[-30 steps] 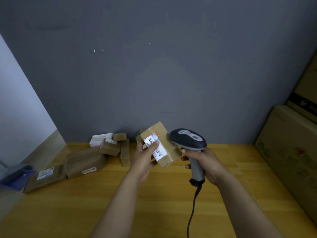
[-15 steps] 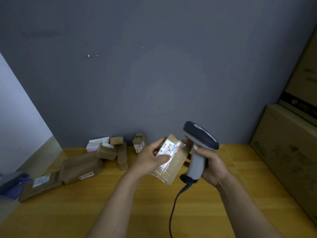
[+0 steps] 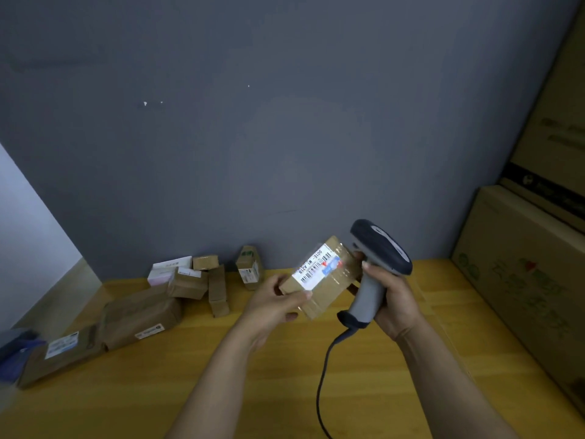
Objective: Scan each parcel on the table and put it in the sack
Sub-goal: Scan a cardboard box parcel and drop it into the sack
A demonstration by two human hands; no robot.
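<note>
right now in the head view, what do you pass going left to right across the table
flat labelled parcel → large brown parcel → narrow box → green-printed parcel → left hand → held parcel → scanner → big cartons

i read "501e- m1 a21b" beside the barcodes on the white label [image 3: 318, 268] of the raised parcel [image 3: 329, 296]. labels on the table parcels [image 3: 139, 315] and print on the cartons [image 3: 522, 280] are too blurred for me.

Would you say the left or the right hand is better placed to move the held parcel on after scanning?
Left. The left hand grips the parcel, while the right hand is occupied holding the scanner beside it.
</note>
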